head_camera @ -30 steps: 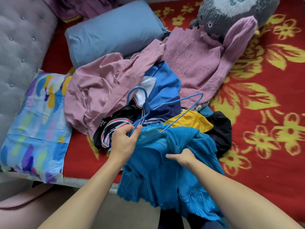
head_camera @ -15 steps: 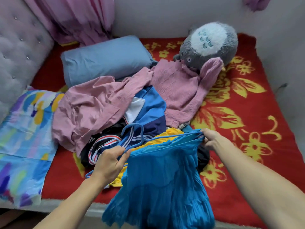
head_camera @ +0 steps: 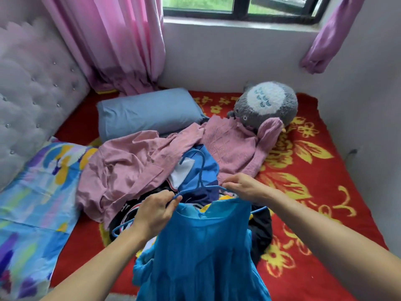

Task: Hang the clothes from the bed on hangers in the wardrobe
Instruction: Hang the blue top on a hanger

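- Light source: soft daylight from the window (head_camera: 238,6) at the top edge; panes slightly washed out, no hard glare.
- Level: moderately bright and even; the white wall (head_camera: 227,61) below the sill is evenly lit.
- Translucence: the pink curtain (head_camera: 112,40) glows where light passes through it.
- Shadows: faint and diffuse; the red bed cover (head_camera: 325,181) darkens beside the tufted headboard (head_camera: 32,94).
- Distortion: wide-angle bowing; the window frame and wall corners curve, and the forearms (head_camera: 325,242) stretch wide at the lower edge.
- Sharpness: the centre is fairly clear, with the thin blue hanger (head_camera: 199,181) legible; the headboard and frame corners are soft, and fabric texture is smeared.
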